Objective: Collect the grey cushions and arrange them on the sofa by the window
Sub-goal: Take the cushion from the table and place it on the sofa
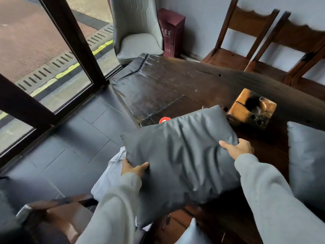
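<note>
A large dark grey cushion (181,155) is held up in the middle of the view, over the near end of a dark wooden table (167,85). My left hand (131,169) grips its lower left edge and my right hand (237,148) grips its right edge. A second, lighter grey cushion (306,164) stands at the right edge of the view. The corner of a third grey cushion (191,234) shows at the bottom. No sofa is clearly in view.
A grey padded chair (139,32) stands by the big window (44,50) at the back. Two wooden chairs (246,41) line the far wall. A wooden block with a hole (251,106) sits on the table. White cloth (109,175) hangs under the cushion. A chair arm (58,205) is lower left.
</note>
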Available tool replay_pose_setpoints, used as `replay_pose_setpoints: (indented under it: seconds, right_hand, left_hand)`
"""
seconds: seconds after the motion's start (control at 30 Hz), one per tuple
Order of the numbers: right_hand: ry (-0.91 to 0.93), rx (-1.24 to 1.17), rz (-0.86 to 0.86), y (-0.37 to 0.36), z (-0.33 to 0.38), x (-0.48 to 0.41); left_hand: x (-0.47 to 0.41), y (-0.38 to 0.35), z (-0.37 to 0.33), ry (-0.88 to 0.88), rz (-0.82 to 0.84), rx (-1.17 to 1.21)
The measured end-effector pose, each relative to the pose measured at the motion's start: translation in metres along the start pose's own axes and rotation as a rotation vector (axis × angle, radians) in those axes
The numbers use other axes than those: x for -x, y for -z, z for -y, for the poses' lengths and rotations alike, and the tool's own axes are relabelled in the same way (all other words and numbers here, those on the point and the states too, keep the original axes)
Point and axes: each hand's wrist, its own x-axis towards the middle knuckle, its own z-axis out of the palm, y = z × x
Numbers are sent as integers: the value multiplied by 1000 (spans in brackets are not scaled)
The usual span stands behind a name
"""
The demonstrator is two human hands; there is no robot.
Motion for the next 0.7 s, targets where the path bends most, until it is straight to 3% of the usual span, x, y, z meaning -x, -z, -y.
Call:
replay_pose_setpoints:
  seconds: [0.37, 0.53, 0.7]
  right_hand:
    - [213, -177, 94, -84, 78, 204]
    - [416, -182, 146, -101, 144, 327]
    - [560, -159, 267, -132, 198, 474]
  left_hand:
    - [42, 240, -2, -97, -158, 225]
    - [91, 391, 13, -263, -220, 351]
    - [148, 555, 74, -387, -306, 487]
